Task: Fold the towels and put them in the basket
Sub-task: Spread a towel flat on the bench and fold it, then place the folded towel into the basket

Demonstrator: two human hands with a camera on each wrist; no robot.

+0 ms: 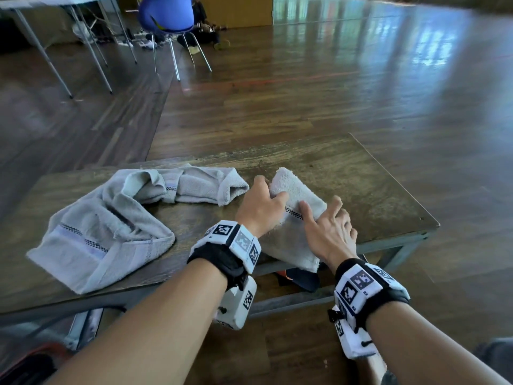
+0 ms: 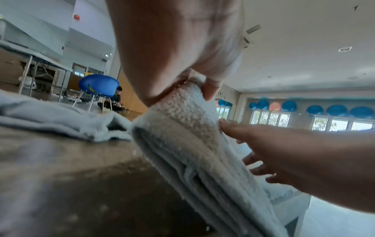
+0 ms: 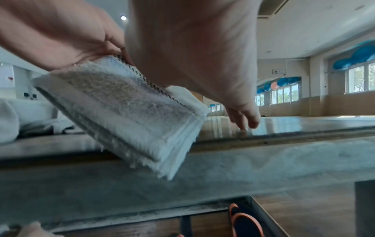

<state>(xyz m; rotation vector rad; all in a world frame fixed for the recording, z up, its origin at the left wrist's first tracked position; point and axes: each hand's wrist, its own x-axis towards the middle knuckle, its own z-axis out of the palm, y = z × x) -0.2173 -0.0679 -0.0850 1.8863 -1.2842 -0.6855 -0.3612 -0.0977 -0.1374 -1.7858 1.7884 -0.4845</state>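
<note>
A folded pale grey towel lies at the middle right of the low wooden table, its near end hanging over the front edge. My left hand grips its far end, fingers curled round the fold and lifting it. My right hand has its thumb on the towel's checkered stripe and its fingers spread straight down towards the table. A second, unfolded grey towel sprawls rumpled across the table's left half.
A blue chair and folding-table legs stand far back left, with a person sitting on the floor behind the chair. A dark and orange item lies under the table's front rail. Wooden floor surrounds the table.
</note>
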